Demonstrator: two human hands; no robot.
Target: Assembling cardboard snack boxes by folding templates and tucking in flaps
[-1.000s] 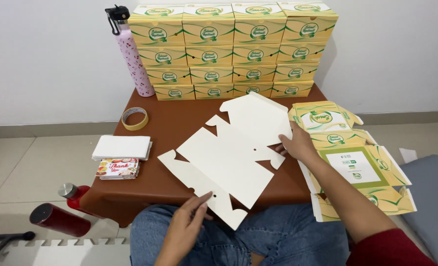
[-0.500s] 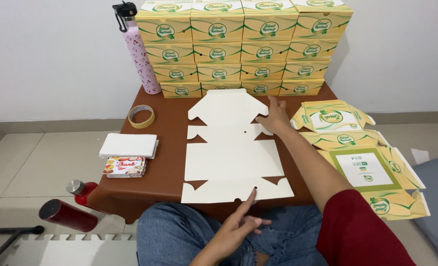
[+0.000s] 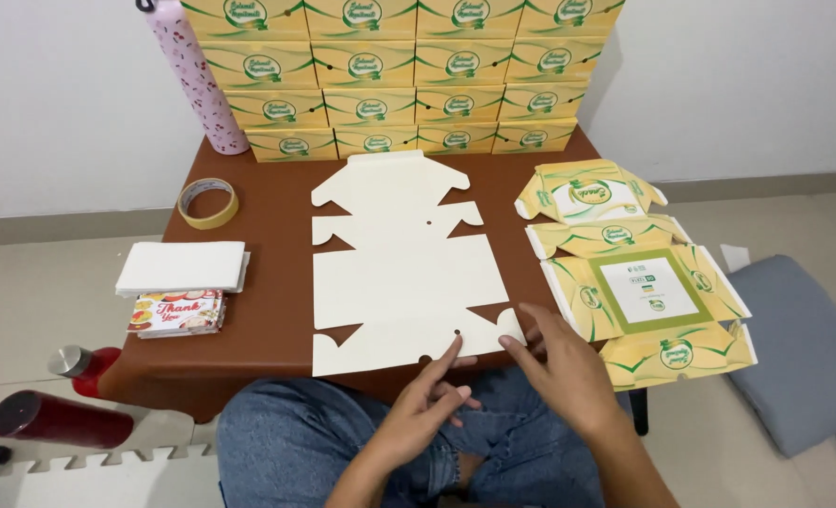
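A flat, unfolded cream cardboard box blank [image 3: 404,263] lies plain side up on the brown table [image 3: 268,310]. My left hand [image 3: 427,404] reaches up from my lap, and its index finger touches the blank's near edge. My right hand [image 3: 559,367] rests at the blank's near right corner, fingers spread on the flap. Neither hand grips anything.
A pile of flat yellow-green printed box blanks [image 3: 639,273] hangs over the table's right side. Folded yellow boxes [image 3: 399,75] are stacked against the wall. A pink bottle [image 3: 197,80], tape roll [image 3: 206,202], white paper stack [image 3: 183,266] and cards [image 3: 175,312] sit left. Red bottles [image 3: 61,414] lie on the floor; a grey cushion [image 3: 804,357] lies right.
The blank went from tilted to lying flat and square on the table. My right hand drew back from its far edge to the near right corner; my left hand rose to the near edge.
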